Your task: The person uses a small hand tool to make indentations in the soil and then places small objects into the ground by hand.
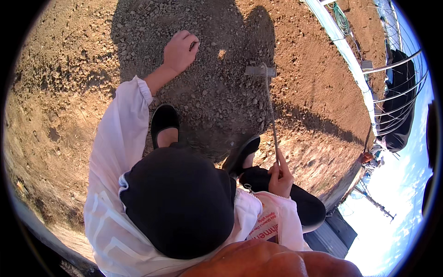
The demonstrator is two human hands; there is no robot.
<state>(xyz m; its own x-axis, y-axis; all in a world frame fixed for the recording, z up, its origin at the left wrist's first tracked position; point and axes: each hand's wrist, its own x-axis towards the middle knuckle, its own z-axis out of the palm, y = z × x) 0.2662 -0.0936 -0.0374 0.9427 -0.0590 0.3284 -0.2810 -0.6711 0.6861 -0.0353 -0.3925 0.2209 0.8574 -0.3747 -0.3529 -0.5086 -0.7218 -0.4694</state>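
My left hand (180,52) hangs over shaded, stony soil (214,90) with its fingers curled; whether something small is in them cannot be told. At the lower right, my right hand (281,178) is closed around the near end of a thin handle. That handle belongs to a rake-like hand tool (272,110), curved near its far end. Its flat crosswise head (260,71) rests on the soil, to the right of my left hand and apart from it.
Two black shoes (165,119) stand on the ground, with black-clothed legs behind. A long pale plastic-covered edge (341,45) runs along the right. Beyond it are a coiled green hose (341,19), curved metal hoops (398,65) and black sheeting (399,104). Clods and stones lie at left.
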